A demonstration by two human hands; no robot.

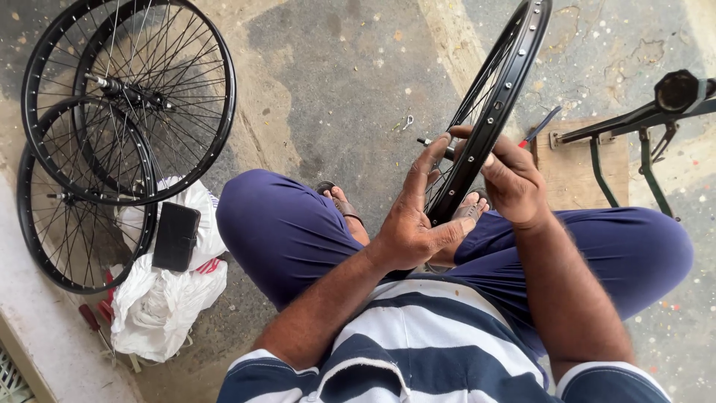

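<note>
Between the knees of a seated person, a black bicycle rim (496, 97) is stood upright on edge, running from the lap up toward the top of the view. It's gripped from both sides. The left hand (414, 224) is wrapped around the lower part of the rim, thumb laid along its outer face and fingers reaching up through toward the spokes. The right hand (511, 179) is closed on the rim a bit higher up, fingers curled over the edge; whether anything small is pinched in those fingertips can't be told. The hub axle (429, 141) can just be seen poking out next to the left fingertips.

Off to the left, three more spoked wheels (127, 97) are stacked overlapping on the concrete floor (335, 75). Just below them a white plastic bag (160, 298) is bunched up, with a black wallet-like case (176, 236) laid on top of it. A red-handled screwdriver (91, 319) is lying beside the bag. On the right, a dark metal stand (641, 119) is seen on a wooden board (570, 168), well apart from the hands. Sandalled feet (343, 203) are tucked under the rim.
</note>
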